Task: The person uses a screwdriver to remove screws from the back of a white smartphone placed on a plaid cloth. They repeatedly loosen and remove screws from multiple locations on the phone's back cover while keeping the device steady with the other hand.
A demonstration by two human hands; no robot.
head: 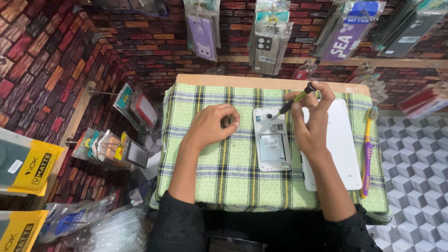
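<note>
Black sleeves (186, 228) at near edge of green checked cloth (224, 172) on tabletop; bare cloth w/ room at front. Opened phone (271, 139) lies mid-cloth. Right hand (311, 122) pinches screwdriver (295, 100), tip on phone's top. Left hand (211, 125) loosely curled, resting just left of phone, grasping nothing visible.

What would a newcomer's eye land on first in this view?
Probably the opened white phone lying back-up in the middle of the green checked cloth, with the right hand aiming a small screwdriver at its top edge. The left hand rests curled beside it, and packaged phone cases hang on the brick-pattern wall behind.
</note>
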